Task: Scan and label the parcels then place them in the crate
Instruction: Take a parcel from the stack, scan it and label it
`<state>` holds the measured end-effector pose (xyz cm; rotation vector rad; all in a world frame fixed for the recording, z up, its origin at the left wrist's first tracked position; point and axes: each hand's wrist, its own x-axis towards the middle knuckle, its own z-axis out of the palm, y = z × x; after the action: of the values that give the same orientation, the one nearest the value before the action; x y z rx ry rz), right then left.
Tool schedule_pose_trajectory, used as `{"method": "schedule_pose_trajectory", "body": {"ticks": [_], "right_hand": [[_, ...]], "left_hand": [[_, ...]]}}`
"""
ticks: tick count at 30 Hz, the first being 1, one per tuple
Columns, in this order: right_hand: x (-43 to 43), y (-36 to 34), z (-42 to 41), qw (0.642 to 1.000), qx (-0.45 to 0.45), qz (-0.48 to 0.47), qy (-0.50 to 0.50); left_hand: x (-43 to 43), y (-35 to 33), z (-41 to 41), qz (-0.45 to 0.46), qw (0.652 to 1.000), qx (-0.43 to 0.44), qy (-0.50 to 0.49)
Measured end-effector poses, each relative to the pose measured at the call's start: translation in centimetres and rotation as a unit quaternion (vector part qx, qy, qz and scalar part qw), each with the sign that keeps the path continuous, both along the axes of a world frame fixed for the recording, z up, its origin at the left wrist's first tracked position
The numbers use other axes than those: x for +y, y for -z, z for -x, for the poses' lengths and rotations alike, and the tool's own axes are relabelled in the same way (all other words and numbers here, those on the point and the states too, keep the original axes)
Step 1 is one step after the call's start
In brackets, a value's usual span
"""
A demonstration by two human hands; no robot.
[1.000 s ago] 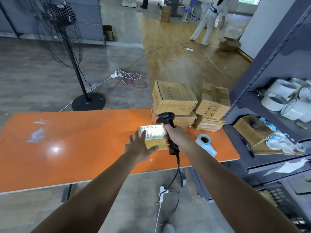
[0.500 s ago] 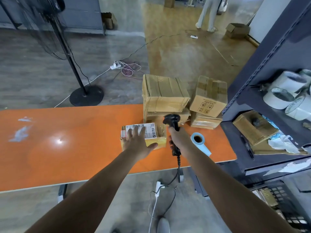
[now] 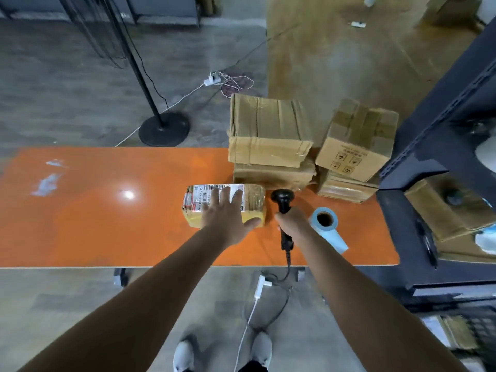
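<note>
The parcel (image 3: 252, 201) lies on the orange table (image 3: 107, 216), right of its middle. Its long axis runs left to right, parallel to the table's near edge. Its printed shipping label (image 3: 197, 198) faces up over the left and far part of the top; the right end shows bare brown tape. The left hand (image 3: 226, 216) rests flat on top, fingers straight and spread toward the far side and the thumb along the near right corner, so it presses rather than clasps. The right hand (image 3: 294, 222) is clenched round the handle of the black scanner (image 3: 282, 197), just right of the parcel's right end and apart from it, its head toward the far side. I cannot tell which way the scan window looks. The left hand is therefore the nearer one and already on the parcel. The blue label roll (image 3: 326, 226) lies just right of the right hand, so that hand is better placed to reach it. Any lift probably calls for fingers wrapped across the short width. The dark gridded shape low at the near right may be the crate (image 3: 480, 331), though it is too blurred to be sure.
</note>
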<state>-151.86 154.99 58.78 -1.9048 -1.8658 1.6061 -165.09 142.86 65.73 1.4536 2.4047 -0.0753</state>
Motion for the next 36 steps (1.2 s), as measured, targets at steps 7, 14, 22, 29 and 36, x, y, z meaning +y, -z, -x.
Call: {"method": "schedule_pose_trajectory", "body": {"ticks": [7, 14, 22, 29, 36], "right_hand": [[0.9, 0.7, -0.6, 0.999, -0.025, -0.033, -0.021], [1.6, -0.9, -2.4, 0.993, -0.035, -0.094, -0.061], [1.8, -0.3, -5.0, 0.945, -0.206, -0.231, -0.105], [2.1, 0.8, -5.4, 0.909, -0.308, -0.256, -0.116], [2.1, -0.7, -7.2, 0.966, -0.08, -0.243, -0.042]], "left_hand": [[0.5, 0.3, -2.0, 0.005, 1.0, 0.005, 0.014], [2.0, 0.4, -4.6, 0.013, 1.0, -0.003, 0.021], [2.7, 0.5, -6.7, 0.015, 0.999, -0.011, 0.027], [2.5, 0.7, -7.5, -0.004, 1.0, 0.001, 0.022], [2.8, -0.6, -7.7, -0.008, 0.999, -0.049, 0.003]]}}
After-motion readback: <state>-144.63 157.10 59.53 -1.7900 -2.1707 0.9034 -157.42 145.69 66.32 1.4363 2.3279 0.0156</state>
